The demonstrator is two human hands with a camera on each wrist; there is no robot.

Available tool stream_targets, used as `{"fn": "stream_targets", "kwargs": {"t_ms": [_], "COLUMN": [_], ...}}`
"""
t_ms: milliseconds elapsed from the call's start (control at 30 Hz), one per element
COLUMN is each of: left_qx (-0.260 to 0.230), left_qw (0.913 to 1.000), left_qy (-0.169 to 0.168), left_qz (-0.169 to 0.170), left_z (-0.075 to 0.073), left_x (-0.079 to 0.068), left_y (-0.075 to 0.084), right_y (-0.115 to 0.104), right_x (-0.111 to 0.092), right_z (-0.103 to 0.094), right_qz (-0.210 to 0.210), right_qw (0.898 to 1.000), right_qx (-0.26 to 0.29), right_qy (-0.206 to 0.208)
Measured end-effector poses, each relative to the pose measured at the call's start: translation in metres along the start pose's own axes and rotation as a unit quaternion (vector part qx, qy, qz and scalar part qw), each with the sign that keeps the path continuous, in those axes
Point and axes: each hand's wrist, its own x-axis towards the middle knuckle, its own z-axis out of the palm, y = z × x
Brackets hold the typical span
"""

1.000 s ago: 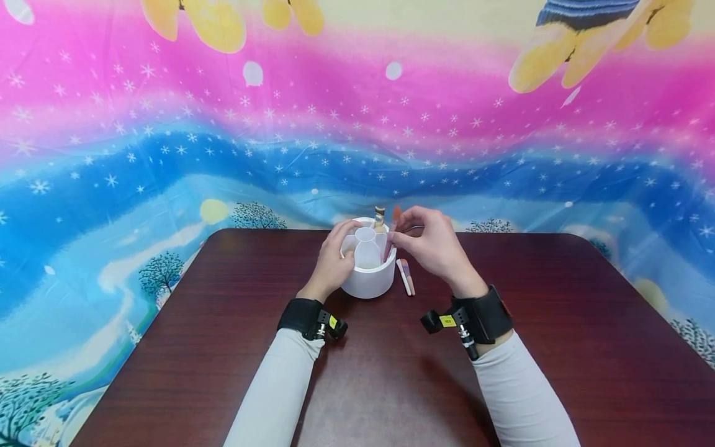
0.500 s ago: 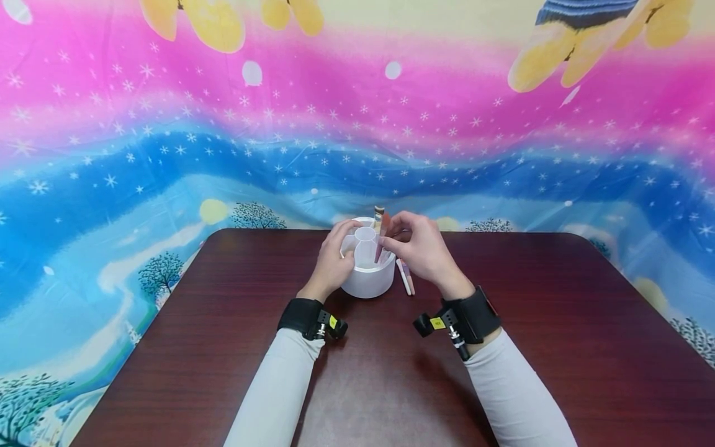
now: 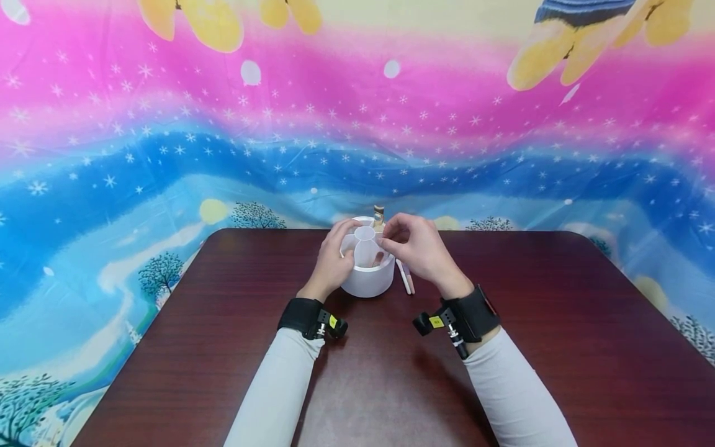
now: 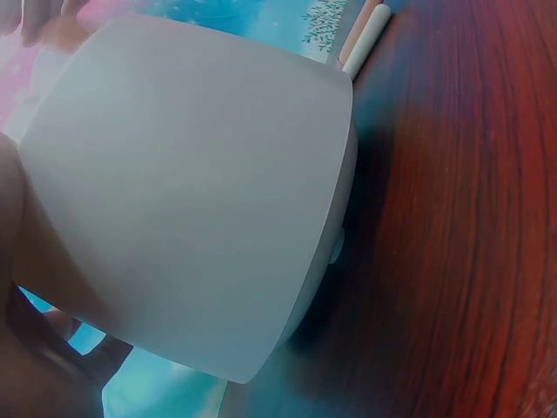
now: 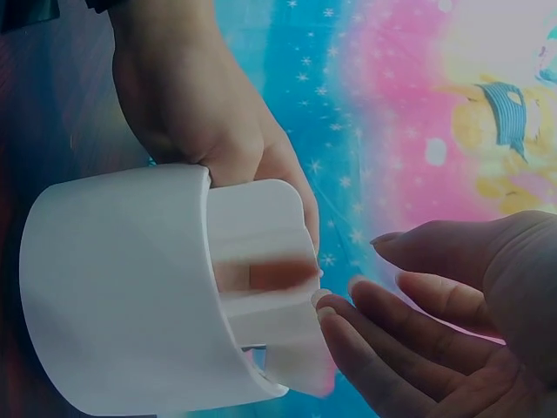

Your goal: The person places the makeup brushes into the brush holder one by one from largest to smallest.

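A white round divided organizer (image 3: 367, 284) stands on the table. My left hand (image 3: 333, 256) grips its left side, thumb over the rim; in the left wrist view the organizer's smooth wall fills the middle. A makeup brush with an orange-brown head (image 5: 283, 274) leans inside a right-hand compartment, blurred in the right wrist view. Just beside the rim my right hand (image 3: 420, 247) has thumb and fingers apart, fingertips near the brush head, holding nothing. A gold-toned item (image 3: 379, 215) sticks up from the organizer's back compartment.
Two more brushes (image 3: 406, 279) lie side by side on the dark red table (image 3: 368, 372), right of the organizer. Behind the table's far edge hangs a colourful printed cloth (image 3: 313, 124).
The right hand moved left with the brush over the organizer and let it go. The brush dropped lower into a compartment. The left hand stayed on the organizer.
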Motion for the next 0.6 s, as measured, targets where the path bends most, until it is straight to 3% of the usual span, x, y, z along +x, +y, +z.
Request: {"fn": "stream_targets", "kwargs": {"t_ms": [333, 600], "left_qx": [0.002, 0.0], "left_qw": [1.0, 1.0], "left_qy": [0.0, 0.0], "left_qz": [0.001, 0.002], "left_z": [0.001, 0.0], "left_x": [0.001, 0.0], "left_y": [0.001, 0.001], "right_y": [0.01, 0.038], "right_x": [0.002, 0.003], "right_z": [-0.017, -0.028], "right_qz": [0.03, 0.073], "right_qw": [0.999, 0.997], "right_qx": [-0.001, -0.009], "right_qy": [0.031, 0.037]}}
